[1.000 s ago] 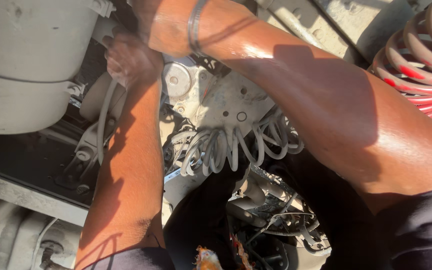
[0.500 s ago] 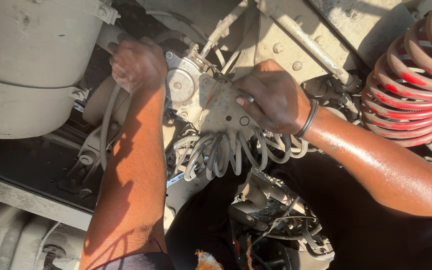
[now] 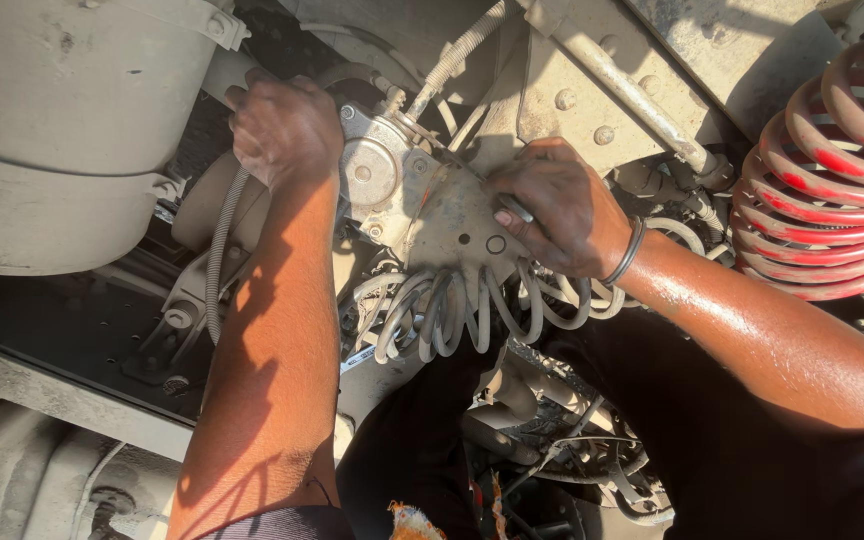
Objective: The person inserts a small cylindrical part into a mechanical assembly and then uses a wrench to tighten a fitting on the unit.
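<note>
Overhead, left hand [image 3: 287,130] clenches behind the valve block [image 3: 422,200]; right hand [image 3: 552,205] grips a tool [image 3: 514,208].

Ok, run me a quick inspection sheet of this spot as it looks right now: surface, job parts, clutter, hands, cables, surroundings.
Surface: no bench; dusty vehicle frame with bolts.
Job's things: grey valve block on a metal plate, both coated in dust.
Clutter: small orange scrap at the bottom edge; otherwise nothing seen.
Hands: left hand closed at the upper left of the valve block; right hand pressed on the plate, gripping a slim dark tool, kind unclear.
Cables: grey coiled hoses hang under the plate; a ribbed hose runs down beside the left arm.
Surroundings: large grey tank at left, red coiled hose at right.
</note>
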